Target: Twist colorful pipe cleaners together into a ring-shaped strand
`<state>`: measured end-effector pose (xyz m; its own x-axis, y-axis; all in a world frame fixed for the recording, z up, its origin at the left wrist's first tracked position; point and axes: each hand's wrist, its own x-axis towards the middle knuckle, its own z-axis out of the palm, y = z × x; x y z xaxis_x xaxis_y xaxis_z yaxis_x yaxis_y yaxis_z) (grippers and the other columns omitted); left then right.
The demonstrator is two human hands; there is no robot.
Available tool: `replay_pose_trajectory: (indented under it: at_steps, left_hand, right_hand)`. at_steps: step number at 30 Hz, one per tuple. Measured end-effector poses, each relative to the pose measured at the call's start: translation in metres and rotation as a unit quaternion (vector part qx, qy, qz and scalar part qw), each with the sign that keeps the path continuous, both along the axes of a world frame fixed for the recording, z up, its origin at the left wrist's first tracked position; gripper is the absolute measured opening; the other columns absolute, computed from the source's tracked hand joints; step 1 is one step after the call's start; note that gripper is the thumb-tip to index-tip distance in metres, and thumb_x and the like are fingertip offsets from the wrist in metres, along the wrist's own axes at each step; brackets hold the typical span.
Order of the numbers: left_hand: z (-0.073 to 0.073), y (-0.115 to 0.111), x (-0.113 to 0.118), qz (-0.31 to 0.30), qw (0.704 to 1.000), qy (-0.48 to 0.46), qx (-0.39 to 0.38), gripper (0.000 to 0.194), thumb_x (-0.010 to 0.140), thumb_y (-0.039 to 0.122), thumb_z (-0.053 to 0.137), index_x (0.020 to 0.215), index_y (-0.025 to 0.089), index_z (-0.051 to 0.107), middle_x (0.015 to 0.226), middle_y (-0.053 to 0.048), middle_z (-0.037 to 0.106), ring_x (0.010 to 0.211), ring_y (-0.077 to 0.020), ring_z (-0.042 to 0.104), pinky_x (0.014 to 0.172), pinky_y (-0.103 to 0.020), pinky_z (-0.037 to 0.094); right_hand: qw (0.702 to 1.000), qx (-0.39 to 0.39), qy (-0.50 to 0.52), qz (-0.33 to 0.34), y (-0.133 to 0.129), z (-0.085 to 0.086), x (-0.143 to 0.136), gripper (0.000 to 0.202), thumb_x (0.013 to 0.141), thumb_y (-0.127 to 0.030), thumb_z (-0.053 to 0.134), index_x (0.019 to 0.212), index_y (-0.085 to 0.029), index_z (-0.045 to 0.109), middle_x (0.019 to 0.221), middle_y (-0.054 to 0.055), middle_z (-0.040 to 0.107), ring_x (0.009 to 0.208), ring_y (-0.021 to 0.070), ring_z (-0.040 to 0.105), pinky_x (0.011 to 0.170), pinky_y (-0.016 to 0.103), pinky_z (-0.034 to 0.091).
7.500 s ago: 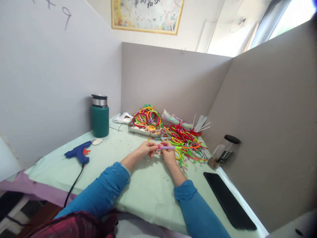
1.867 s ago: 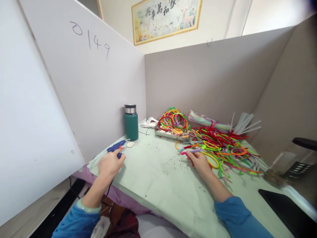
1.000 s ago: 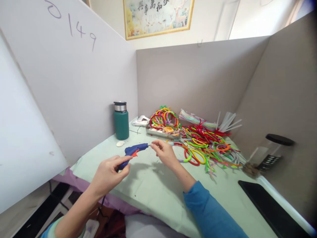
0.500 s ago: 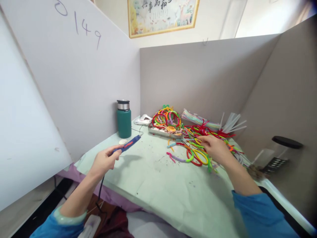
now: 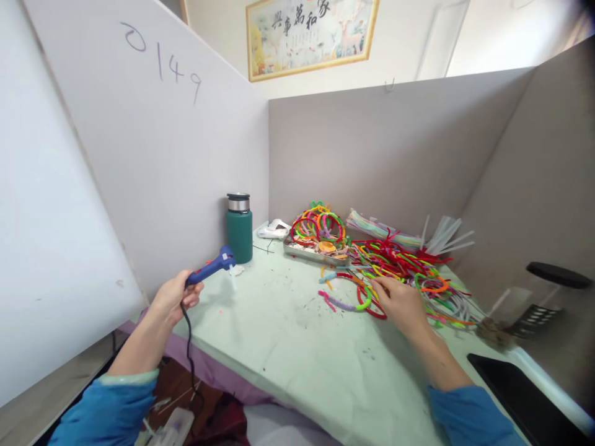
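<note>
My left hand [image 5: 175,298] is closed around the handle of a blue glue gun [image 5: 211,267], held above the left side of the table. A translucent stick [image 5: 233,277] hangs from its far end, and a black cord [image 5: 189,347] runs down from the handle. My right hand [image 5: 400,305] is low over bent pipe cleaners, thumb and fingers pinched together. Whatever is between those fingertips is too small to make out. Beside them lie a red loop [image 5: 372,308] and a purple-and-green curved piece [image 5: 346,305]. The hand covers part of a yellow loop.
A metal tray [image 5: 316,254] holds coloured rings and scraps. Behind my right hand is a heap of pipe cleaners [image 5: 395,257], with clear sticks [image 5: 446,235] beyond. A green bottle [image 5: 240,235] stands at left, a black-lidded clear container [image 5: 548,297] at right. Grey partitions [image 5: 372,148] enclose the table [image 5: 297,353].
My left hand has moved left and turned the glue gun, so its stick now shows. The right hand has come down from the heap to the loops in front. The view has shifted slightly.
</note>
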<state>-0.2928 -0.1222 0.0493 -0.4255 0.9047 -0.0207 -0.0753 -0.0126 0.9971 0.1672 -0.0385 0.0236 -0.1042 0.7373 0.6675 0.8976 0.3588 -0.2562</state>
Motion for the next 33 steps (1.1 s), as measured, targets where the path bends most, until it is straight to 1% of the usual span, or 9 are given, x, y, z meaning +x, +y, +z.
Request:
replay_pose_trajectory:
  at_steps: [4,8,11,14,16,20,22,27,33]
  left_hand:
    - [-0.013,0.009,-0.005,-0.033,0.996,0.042,-0.074,0.029,0.076,0.045,0.044,0.064,0.019,0.037,0.042,0.006,0.038,0.029,-0.0028,0.017,0.032,-0.019,0.018]
    - [-0.015,0.019,-0.004,0.001,0.962,0.242,-0.129,0.037,0.08,0.05,0.036,0.073,0.017,0.051,0.048,0.001,0.048,0.031,-0.0087,0.031,0.035,-0.023,0.023]
    - [-0.009,0.022,-0.008,0.06,0.868,0.466,-0.161,0.043,0.081,0.048,0.033,0.079,0.017,0.062,0.064,-0.007,0.063,0.055,-0.0189,0.057,0.049,-0.026,0.037]
    - [-0.006,0.017,-0.013,0.102,0.778,0.593,-0.18,0.044,0.082,0.048,0.034,0.087,0.02,0.067,0.09,-0.011,0.069,0.086,-0.0269,0.062,0.066,-0.029,0.043]
    - [-0.007,0.01,-0.017,0.094,0.776,0.605,-0.153,0.042,0.082,0.046,0.035,0.094,0.022,0.067,0.099,-0.008,0.068,0.091,-0.0253,0.062,0.072,-0.029,0.044]
    - [-0.019,-0.002,-0.022,0.042,0.813,0.578,-0.06,0.043,0.078,0.05,0.045,0.103,0.021,0.063,0.103,-0.005,0.068,0.087,-0.0195,0.064,0.078,-0.025,0.047]
    - [-0.026,-0.007,-0.025,0.024,0.815,0.578,-0.021,0.044,0.074,0.05,0.051,0.103,0.02,0.063,0.103,-0.006,0.068,0.087,-0.0194,0.063,0.079,-0.026,0.047]
    - [-0.038,-0.017,-0.03,-0.005,0.785,0.616,0.069,0.03,0.078,0.045,0.051,0.092,0.021,0.065,0.102,-0.005,0.068,0.094,-0.0194,0.062,0.085,-0.027,0.046]
    - [-0.051,-0.021,-0.035,0.02,0.743,0.654,0.138,0.031,0.083,0.043,0.049,0.095,0.02,0.066,0.101,-0.006,0.069,0.096,-0.0188,0.062,0.092,-0.028,0.045]
  right_hand:
    - [1.0,-0.015,0.004,0.011,0.001,-0.005,-0.001,0.03,0.087,-0.037,0.043,0.086,-0.022,0.069,0.088,0.004,0.071,0.078,0.0207,0.065,0.064,0.028,0.042]
    - [0.999,-0.019,-0.006,0.048,0.002,-0.011,-0.001,0.029,0.088,-0.036,0.043,0.087,-0.022,0.069,0.09,0.005,0.071,0.081,0.0206,0.065,0.069,0.028,0.043]
    - [0.998,-0.022,-0.013,0.065,0.001,-0.013,-0.003,0.028,0.088,-0.034,0.043,0.087,-0.022,0.068,0.091,0.004,0.071,0.081,0.0199,0.065,0.069,0.028,0.043]
    - [0.997,-0.014,-0.013,0.072,-0.001,-0.014,-0.005,0.027,0.087,-0.033,0.044,0.088,-0.023,0.068,0.09,0.004,0.071,0.08,0.0194,0.065,0.068,0.027,0.044]
    - [0.997,-0.005,-0.012,0.076,-0.002,-0.014,-0.007,0.027,0.087,-0.034,0.044,0.088,-0.022,0.068,0.091,0.004,0.071,0.079,0.0193,0.066,0.068,0.027,0.044]
    - [0.996,0.005,-0.017,0.09,-0.003,-0.016,-0.012,0.027,0.087,-0.035,0.044,0.09,-0.022,0.069,0.093,0.004,0.071,0.081,0.0197,0.066,0.069,0.027,0.045]
    - [0.995,0.005,-0.019,0.101,-0.003,-0.018,-0.013,0.028,0.087,-0.035,0.044,0.09,-0.022,0.069,0.093,0.003,0.071,0.081,0.0197,0.066,0.07,0.028,0.045]
    - [0.994,-0.003,-0.031,0.106,-0.001,-0.022,-0.012,0.028,0.088,-0.036,0.044,0.089,-0.023,0.069,0.092,0.003,0.071,0.08,0.0196,0.066,0.07,0.028,0.045]
    - [0.992,0.012,-0.035,0.118,-0.001,-0.023,-0.013,0.027,0.087,-0.034,0.046,0.088,-0.022,0.069,0.091,0.005,0.071,0.078,0.0197,0.066,0.071,0.027,0.046]
